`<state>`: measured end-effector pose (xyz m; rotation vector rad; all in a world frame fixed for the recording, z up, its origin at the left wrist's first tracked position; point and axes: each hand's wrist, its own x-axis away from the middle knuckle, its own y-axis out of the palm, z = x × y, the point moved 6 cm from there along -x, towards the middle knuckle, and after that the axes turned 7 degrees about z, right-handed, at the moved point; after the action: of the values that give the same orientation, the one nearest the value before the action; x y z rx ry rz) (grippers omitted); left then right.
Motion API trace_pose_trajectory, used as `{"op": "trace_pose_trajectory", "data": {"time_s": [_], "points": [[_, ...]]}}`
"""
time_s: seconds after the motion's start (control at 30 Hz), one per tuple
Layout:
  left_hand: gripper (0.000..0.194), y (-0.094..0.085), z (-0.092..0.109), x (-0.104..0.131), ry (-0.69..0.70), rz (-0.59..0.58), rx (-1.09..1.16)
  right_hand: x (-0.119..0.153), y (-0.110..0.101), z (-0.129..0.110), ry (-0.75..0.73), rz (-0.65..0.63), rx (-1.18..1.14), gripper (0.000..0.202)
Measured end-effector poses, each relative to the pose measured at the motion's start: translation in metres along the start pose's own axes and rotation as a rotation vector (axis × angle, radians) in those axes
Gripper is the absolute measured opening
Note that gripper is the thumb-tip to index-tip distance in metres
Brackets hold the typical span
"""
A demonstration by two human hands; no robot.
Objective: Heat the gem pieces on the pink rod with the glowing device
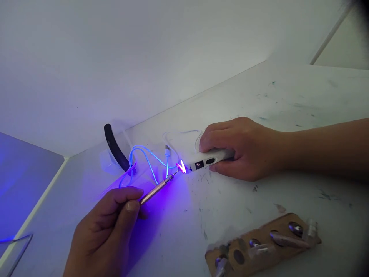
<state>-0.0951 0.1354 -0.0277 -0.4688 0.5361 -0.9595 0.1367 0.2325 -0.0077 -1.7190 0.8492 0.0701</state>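
Probably to light the tip [177, 172], my left hand [105, 227] pinches the pen-shaped tool [155, 192]; my right hand [246, 148] clasps the UV lamp [213, 160].

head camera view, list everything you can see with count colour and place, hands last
lamp: one, white with dark button and small screen, centre
metal pen: one, gold-silver, left of the lamp, tip toward its lit end
cable with USB plug: one, white under blue light, behind the pen
curved bar: one, black, left of the cable
cardboard holder: one, brown with holes, lower right
plastic pieces: several, clear, on the holder
bent strip: one, grey, lower left corner, identity unclear
table: one, white with dark smudges, beneath everything
wall: white, behind the table
left hand: one, holding the pen
right hand: one, holding the lamp
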Motion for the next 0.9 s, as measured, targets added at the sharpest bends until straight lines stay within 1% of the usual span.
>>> {"op": "trace_pose_trajectory", "data": {"time_s": [0.1,0.2,0.4,0.6,0.73,0.9], "points": [[0.033,0.0005,-0.0035,0.0001,-0.026,-0.039,0.017,0.0000,0.0000,-0.0001,-0.004,0.001,-0.001,0.014],[0.033,-0.0006,-0.0057,0.0004,-0.036,-0.042,0.002,0.0001,0.0002,-0.0001,-0.007,-0.001,0.004,0.014],[0.032,-0.0024,-0.0090,-0.0011,0.003,-0.063,-0.072,0.0001,0.0005,0.0002,-0.003,-0.006,0.014,0.014],[0.032,-0.0029,-0.0042,-0.0015,0.044,-0.082,-0.134,0.0000,0.0001,-0.0001,-0.002,0.001,0.005,0.014],[0.028,-0.0016,0.0002,-0.0011,0.076,-0.085,-0.123,0.0002,0.0000,-0.0004,-0.012,0.004,0.012,0.013],[0.027,-0.0024,0.0002,-0.0023,0.076,-0.049,-0.096,0.0005,0.0009,0.0004,-0.012,-0.010,0.022,0.014]]}}
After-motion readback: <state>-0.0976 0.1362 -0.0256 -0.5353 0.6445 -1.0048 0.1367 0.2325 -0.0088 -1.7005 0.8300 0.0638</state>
